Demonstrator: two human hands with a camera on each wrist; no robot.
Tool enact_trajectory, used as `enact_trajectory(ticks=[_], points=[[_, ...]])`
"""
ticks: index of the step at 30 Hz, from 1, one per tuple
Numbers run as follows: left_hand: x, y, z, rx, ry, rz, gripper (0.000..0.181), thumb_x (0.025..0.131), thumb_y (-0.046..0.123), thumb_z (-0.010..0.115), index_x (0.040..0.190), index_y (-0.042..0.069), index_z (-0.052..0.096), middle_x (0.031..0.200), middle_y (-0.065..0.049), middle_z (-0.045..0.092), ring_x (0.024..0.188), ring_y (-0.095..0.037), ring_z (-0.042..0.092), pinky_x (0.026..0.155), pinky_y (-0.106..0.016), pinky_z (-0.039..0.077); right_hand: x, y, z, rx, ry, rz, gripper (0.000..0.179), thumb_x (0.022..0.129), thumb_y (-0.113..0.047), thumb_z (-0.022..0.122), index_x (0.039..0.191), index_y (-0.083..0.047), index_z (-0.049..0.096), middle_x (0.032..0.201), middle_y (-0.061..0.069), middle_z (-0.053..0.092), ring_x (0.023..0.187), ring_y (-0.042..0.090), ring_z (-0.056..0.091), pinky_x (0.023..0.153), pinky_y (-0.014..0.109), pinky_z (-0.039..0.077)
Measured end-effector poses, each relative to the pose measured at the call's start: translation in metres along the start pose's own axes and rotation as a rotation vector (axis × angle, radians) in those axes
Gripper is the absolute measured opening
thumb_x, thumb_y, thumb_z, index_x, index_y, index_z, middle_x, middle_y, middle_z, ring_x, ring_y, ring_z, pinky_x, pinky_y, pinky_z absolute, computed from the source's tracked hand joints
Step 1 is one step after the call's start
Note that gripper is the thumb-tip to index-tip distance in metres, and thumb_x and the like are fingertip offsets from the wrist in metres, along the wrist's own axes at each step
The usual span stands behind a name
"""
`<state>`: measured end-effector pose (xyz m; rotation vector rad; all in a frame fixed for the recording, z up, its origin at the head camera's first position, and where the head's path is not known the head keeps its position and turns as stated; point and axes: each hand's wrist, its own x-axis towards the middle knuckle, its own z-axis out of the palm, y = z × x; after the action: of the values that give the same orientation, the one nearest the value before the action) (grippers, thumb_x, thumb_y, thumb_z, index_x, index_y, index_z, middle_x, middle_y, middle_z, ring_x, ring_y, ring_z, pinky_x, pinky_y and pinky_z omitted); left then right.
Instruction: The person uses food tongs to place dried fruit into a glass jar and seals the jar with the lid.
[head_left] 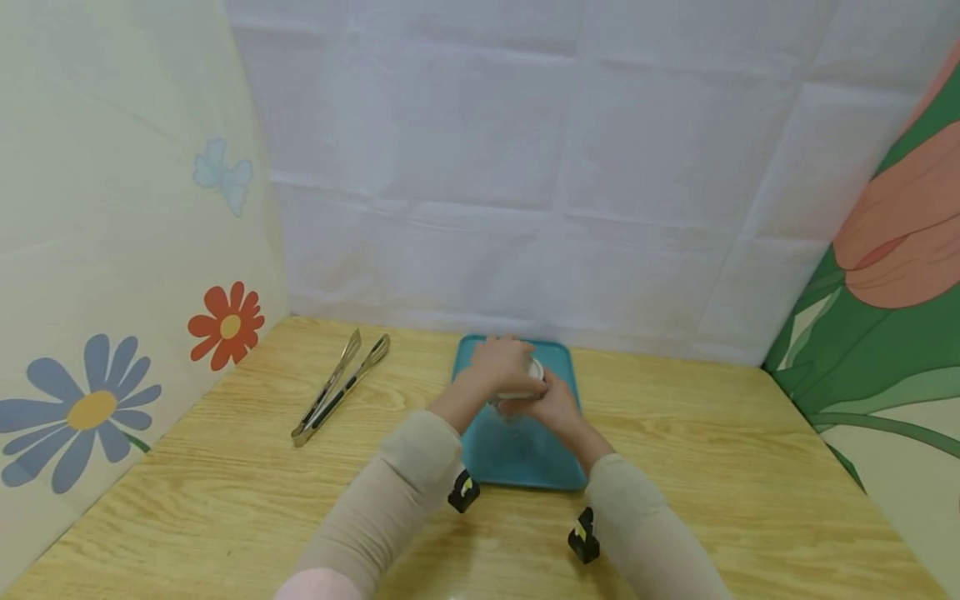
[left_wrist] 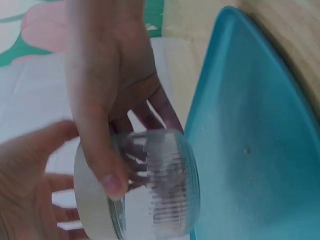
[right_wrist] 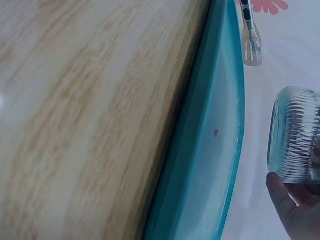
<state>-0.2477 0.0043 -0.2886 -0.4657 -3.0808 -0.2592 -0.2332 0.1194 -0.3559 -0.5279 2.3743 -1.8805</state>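
Note:
Both hands are at a clear ribbed glass jar (left_wrist: 172,200) with a white lid (left_wrist: 92,200), held over a blue tray (head_left: 525,462). My left hand (head_left: 504,367) curls its fingers over the lid from the left side. Around the glass body, my right hand (head_left: 555,407) grips from the right. In the left wrist view the jar lies sideways across the picture, with the lid on its mouth and the right thumb near the lid's edge. The ribbed glass also shows at the right edge of the right wrist view, where part of it is cut off.
Metal tongs (head_left: 341,392) with dark grips lie on the wooden table (head_left: 720,467), left of the tray. Small dark crumbs (left_wrist: 247,150) dot the tray's surface. A white cloth (head_left: 480,150) hangs behind, and flower-patterned panels (head_left: 112,250) stand at both sides.

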Motion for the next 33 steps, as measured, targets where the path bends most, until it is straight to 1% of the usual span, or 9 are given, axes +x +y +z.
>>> enact_trajectory(ticks=[3,6,9,12,18,23,26,30,33], points=[[-0.001,0.005,0.003,0.041,0.024,-0.08,0.05,0.072,0.057,0.054,0.103,0.018,0.058,0.098,-0.006,0.049,0.089,-0.025,0.042,0.069,-0.042,0.037,0.005,0.007,0.0,-0.028,0.038,-0.011,0.062,0.065,-0.018,0.076,0.118,-0.006,0.048,0.107,0.007,0.054,0.092,0.023,0.052,0.069,0.036,0.045],[-0.002,0.009,0.005,0.046,0.037,-0.139,0.054,0.071,0.062,0.053,0.097,0.015,0.058,0.094,-0.008,0.049,0.088,-0.026,0.044,0.067,-0.041,0.04,0.007,0.01,0.0,-0.043,0.078,0.005,0.061,0.064,-0.017,0.077,0.117,-0.007,0.049,0.107,0.007,0.054,0.092,0.022,0.052,0.069,0.035,0.045],[-0.003,0.012,0.004,0.034,0.05,-0.164,0.057,0.068,0.064,0.054,0.095,0.013,0.058,0.089,-0.009,0.051,0.083,-0.026,0.048,0.062,-0.039,0.042,0.008,0.011,-0.001,-0.031,0.097,0.028,0.06,0.063,-0.014,0.077,0.116,-0.007,0.051,0.106,0.007,0.055,0.091,0.023,0.053,0.069,0.035,0.045],[-0.004,0.013,0.003,0.026,0.056,-0.159,0.053,0.068,0.06,0.059,0.093,0.014,0.057,0.084,-0.007,0.051,0.077,-0.025,0.049,0.058,-0.037,0.042,0.007,0.011,-0.002,-0.07,0.111,0.048,0.061,0.061,-0.016,0.078,0.115,-0.006,0.051,0.104,0.007,0.056,0.089,0.022,0.053,0.069,0.035,0.045],[-0.003,0.008,0.003,0.016,0.041,-0.093,0.042,0.068,0.05,0.064,0.088,0.014,0.058,0.08,-0.005,0.051,0.074,-0.024,0.047,0.055,-0.036,0.041,0.005,0.012,-0.003,-0.124,0.102,0.039,0.063,0.061,-0.021,0.079,0.115,-0.005,0.05,0.105,0.007,0.055,0.092,0.022,0.052,0.072,0.036,0.044],[-0.002,0.001,-0.002,-0.003,0.013,-0.003,0.034,0.066,0.043,0.065,0.082,0.013,0.059,0.076,-0.002,0.052,0.07,-0.02,0.047,0.054,-0.034,0.04,0.005,0.012,-0.003,-0.137,0.1,0.05,0.064,0.06,-0.023,0.079,0.114,-0.006,0.05,0.104,0.007,0.055,0.091,0.022,0.052,0.073,0.036,0.044],[-0.002,-0.002,-0.004,-0.013,0.003,0.065,0.033,0.067,0.041,0.065,0.084,0.014,0.06,0.074,0.001,0.053,0.068,-0.017,0.047,0.058,-0.033,0.04,0.005,0.012,-0.003,-0.149,0.088,0.06,0.066,0.059,-0.026,0.08,0.114,-0.008,0.05,0.103,0.005,0.055,0.09,0.021,0.053,0.072,0.035,0.044],[-0.003,-0.006,-0.005,-0.033,-0.001,0.138,0.034,0.067,0.04,0.065,0.087,0.012,0.06,0.074,0.004,0.054,0.067,-0.014,0.048,0.064,-0.031,0.038,0.003,0.01,-0.005,-0.118,0.038,0.064,0.066,0.061,-0.028,0.079,0.116,-0.011,0.048,0.105,0.003,0.054,0.091,0.02,0.052,0.073,0.036,0.044],[-0.002,-0.007,-0.005,-0.056,-0.006,0.156,0.032,0.067,0.038,0.066,0.085,0.011,0.06,0.072,0.004,0.054,0.065,-0.014,0.048,0.061,-0.03,0.039,0.002,0.01,-0.007,-0.081,0.006,0.057,0.065,0.063,-0.026,0.077,0.118,-0.011,0.047,0.106,0.003,0.053,0.091,0.019,0.052,0.072,0.036,0.044]])
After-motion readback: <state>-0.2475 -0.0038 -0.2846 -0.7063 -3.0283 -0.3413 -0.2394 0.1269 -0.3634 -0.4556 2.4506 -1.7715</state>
